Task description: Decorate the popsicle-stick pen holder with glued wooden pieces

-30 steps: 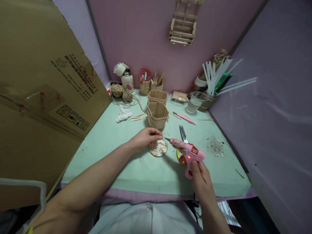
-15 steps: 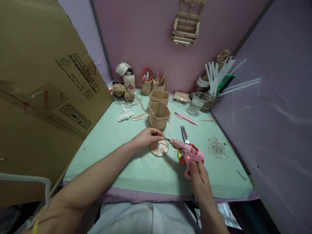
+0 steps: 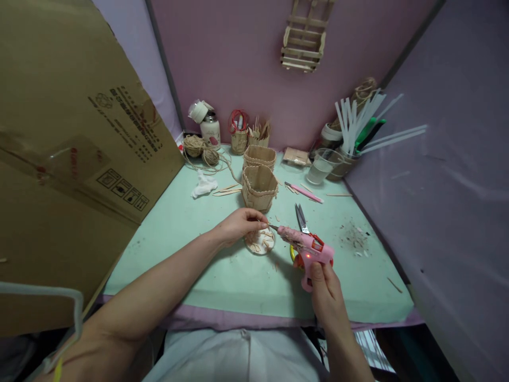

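Pink wall (image 3: pixel 238 63) fills the top of the frame behind a green table (image 3: pixel 178 276). Just below centre, the left hand (image 3: pixel 242 225) pinches what looks like a sliver (image 3: pixel 268 224), too small to make out well. To its right, the right hand (image 3: pixel 328 289) grips the glue gun (image 3: pixel 304 241), nozzle at those fingertips; whether they touch cannot be told. At centre, the front basket (image 3: pixel 259 196) and rear basket (image 3: pixel 260 155) have walls and wavy rims in place, so their main build looks done. The sliver is not yet on either, and loose bits (image 3: pixel 267 242) remain in the dish (image 3: pixel 259 253) below the left hand.
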Motion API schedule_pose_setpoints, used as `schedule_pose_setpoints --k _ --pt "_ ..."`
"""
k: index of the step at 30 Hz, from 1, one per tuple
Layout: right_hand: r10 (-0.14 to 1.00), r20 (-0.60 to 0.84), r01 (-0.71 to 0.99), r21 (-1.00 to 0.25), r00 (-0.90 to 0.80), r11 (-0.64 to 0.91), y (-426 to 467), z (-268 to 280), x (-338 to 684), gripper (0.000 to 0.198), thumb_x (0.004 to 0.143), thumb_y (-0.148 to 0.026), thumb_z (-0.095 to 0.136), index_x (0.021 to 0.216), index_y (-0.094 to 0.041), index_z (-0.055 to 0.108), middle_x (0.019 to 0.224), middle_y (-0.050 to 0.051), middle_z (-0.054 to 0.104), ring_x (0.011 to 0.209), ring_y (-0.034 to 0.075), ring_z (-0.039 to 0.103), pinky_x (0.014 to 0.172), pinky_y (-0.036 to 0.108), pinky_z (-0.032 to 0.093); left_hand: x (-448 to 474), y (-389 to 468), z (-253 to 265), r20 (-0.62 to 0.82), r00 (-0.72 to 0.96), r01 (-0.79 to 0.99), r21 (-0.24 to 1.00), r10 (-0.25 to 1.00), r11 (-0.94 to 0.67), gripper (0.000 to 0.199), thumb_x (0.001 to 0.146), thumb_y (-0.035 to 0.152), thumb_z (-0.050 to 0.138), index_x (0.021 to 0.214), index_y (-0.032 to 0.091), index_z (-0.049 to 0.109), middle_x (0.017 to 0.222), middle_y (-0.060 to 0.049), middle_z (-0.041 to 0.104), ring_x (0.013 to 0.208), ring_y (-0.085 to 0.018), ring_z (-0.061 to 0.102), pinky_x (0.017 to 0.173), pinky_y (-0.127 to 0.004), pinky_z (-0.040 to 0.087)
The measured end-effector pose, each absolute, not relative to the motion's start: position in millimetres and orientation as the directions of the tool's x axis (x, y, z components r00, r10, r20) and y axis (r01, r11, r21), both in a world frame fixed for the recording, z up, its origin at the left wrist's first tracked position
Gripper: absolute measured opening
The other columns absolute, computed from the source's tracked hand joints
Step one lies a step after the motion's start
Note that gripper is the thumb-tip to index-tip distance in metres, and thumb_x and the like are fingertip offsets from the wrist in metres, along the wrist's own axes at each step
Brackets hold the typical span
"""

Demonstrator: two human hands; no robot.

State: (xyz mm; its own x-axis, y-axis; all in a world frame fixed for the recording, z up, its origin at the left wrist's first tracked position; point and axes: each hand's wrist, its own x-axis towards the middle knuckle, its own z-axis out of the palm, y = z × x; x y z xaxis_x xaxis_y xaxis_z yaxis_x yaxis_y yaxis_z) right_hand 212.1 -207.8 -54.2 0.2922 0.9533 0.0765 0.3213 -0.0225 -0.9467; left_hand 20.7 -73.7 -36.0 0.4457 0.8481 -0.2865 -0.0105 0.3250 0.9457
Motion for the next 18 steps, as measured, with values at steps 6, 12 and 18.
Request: schedule_pose_setpoints --k 6,12,18 --pt "0.955 0.081 0.320 -0.947 0.284 -0.015 -208.7 -54.0 212.0 0.043 0.090 -0.056 0.042 0.089 -0.020 0.065 0.066 0.002 0.061 0.053 0.015 0.048 0.047 0.026 0.040 20.5 -73.6 -36.4 -0.280 0.449 -0.006 0.949 0.849 0.316 0.028 0.056 0.030 0.081 0.074 0.012 0.068 0.063 -0.002 0.060 0.055 -0.010 0.052 0.053 -0.023 0.038" --pt "0.959 0.077 0.321 -0.947 0.273 -0.016 -209.7 -55.7 213.6 0.043 0.090 -0.056 0.042 0.092 -0.020 0.066 0.068 0.003 0.063 0.054 0.016 0.048 0.048 0.026 0.041 20.3 -73.5 -33.4 -0.262 0.435 -0.016 0.954 0.861 0.299 0.029 0.054 0.031 0.082 0.072 0.013 0.068 0.061 -0.002 0.060 0.054 -0.009 0.049 0.053 -0.024 0.036" --pt "0.968 0.053 0.315 -0.949 0.244 -0.027 -210.4 -53.5 214.5 0.044 0.091 -0.055 0.042 0.099 -0.019 0.065 0.070 0.002 0.063 0.053 0.014 0.047 0.047 0.024 0.040 20.4 -73.1 -31.5 -0.257 0.419 -0.027 0.955 0.871 0.295 0.026 0.055 0.029 0.081 0.070 0.013 0.069 0.062 -0.001 0.060 0.055 -0.009 0.048 0.055 -0.024 0.035"
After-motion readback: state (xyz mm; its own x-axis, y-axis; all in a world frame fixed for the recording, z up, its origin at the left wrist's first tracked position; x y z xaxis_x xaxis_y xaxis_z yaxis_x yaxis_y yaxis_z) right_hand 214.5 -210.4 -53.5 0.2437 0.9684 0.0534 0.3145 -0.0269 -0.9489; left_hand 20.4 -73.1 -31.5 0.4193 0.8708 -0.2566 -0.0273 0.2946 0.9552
